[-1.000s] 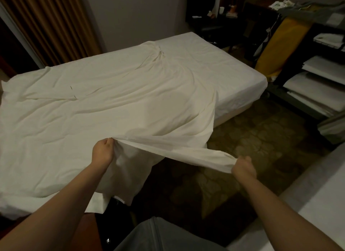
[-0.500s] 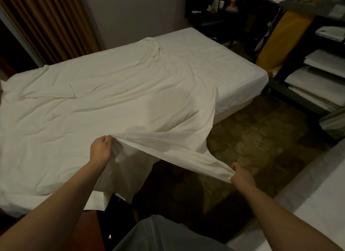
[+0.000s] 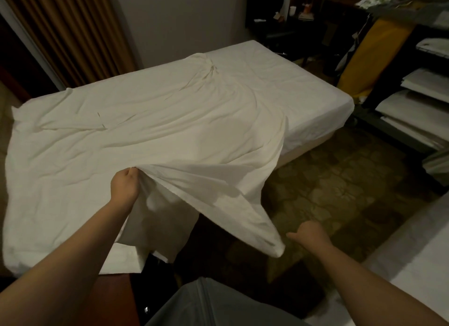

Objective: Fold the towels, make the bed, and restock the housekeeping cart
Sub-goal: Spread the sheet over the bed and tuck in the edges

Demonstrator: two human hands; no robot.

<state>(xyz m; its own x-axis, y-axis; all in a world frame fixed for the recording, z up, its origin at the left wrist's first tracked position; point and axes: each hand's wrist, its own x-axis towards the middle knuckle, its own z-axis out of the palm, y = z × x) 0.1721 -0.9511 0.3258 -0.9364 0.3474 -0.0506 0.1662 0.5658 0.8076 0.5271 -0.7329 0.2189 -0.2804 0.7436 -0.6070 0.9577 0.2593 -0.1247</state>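
**Sheet gripped on 1 side only, near corner loose**

The sheet [image 3: 170,121] lies across the bed [image 3: 303,95], covering the left and centre of the frame and leaving the mattress bare toward the upper right. The left grip [image 3: 125,185] is clamped on a bunch of the sheet's near edge, fingers curled into the cloth. The right grip [image 3: 309,233] holds nothing: its thumb sticks out toward the loose corner [image 3: 274,248], which hangs just beside it, apart from it, over the floor [image 3: 340,180].

Risks, as I judge them:
- With only 1 grip on the cloth, any pull drags the sheet toward the lower left and skews it further, so the bare upper-right end stays uncovered.
- The free corner may droop onto the floor and get soiled.
- The pucker at the upper centre of the frame looks likely to tighten if the sheet is tugged rather than lifted and shaken.
- Grabbing a fold instead of the true corner would leave the edge twisted.

Orientation: the bed's long axis runs from the lower left of the frame to the upper right. The sheet seems to lie roughly along it but shifted toward the lower left. Its lifted near edge slants from the left grip down to the lower centre, and the corner points to the lower right, off the mattress.
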